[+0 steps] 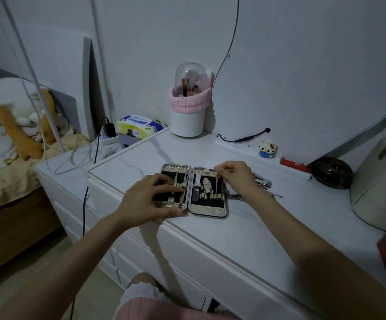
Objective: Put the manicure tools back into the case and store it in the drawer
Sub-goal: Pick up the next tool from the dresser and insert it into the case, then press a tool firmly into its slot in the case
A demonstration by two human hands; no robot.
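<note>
case (208, 210) lies open on surface (245, 227) | left hand (150, 199) presses left half flat, fingers straight | right hand (235, 179) pinches thin tool (216, 184), sliding into loop: keep it straight | clippers (262, 181) wait beside

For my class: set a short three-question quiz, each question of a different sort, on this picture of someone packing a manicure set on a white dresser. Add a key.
1. True or false: the manicure case lies shut on the dresser.
2. Which hand pinches a thin tool over the case's right half? A) left hand B) right hand
3. Fill in: loose metal tools, among them nail clippers, lie on the dresser to the ____ of the case.

Key: 1 false, it lies open flat. 2 B; the left hand rests on the left half. 3 right.
</note>
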